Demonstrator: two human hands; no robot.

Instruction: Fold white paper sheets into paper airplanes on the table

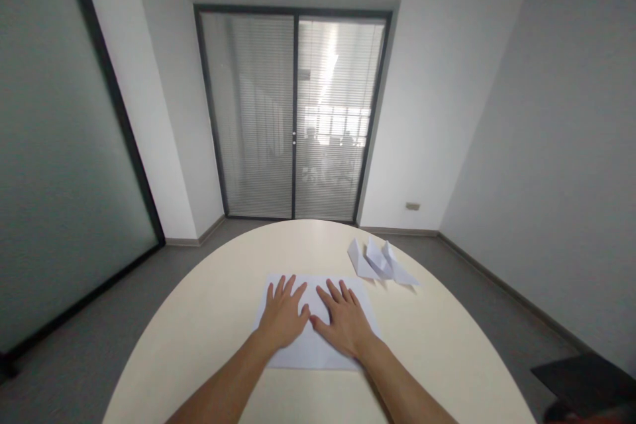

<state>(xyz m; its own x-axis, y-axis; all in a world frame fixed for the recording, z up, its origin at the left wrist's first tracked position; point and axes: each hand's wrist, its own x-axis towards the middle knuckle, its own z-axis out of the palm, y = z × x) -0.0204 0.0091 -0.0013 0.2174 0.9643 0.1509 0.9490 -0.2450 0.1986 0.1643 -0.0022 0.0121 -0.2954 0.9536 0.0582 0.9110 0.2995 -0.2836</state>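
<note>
A white sheet of paper (313,352) lies flat on the round cream table in front of me. On its left half rests my left hand (283,311), palm down with the fingers spread. My right hand (344,318) lies the same way on the right half, its thumb close to the left thumb. Neither hand grips anything. Beyond the right hand, several folded white paper pieces (380,262) with raised points stand close together near the table's far right edge.
The round table (199,318) curves away on both sides. Behind it is a dark-framed glass door (294,112) with blinds. A frosted glass panel (64,146) stands at the left. A dark flat object (586,381) shows at the lower right, beyond the table.
</note>
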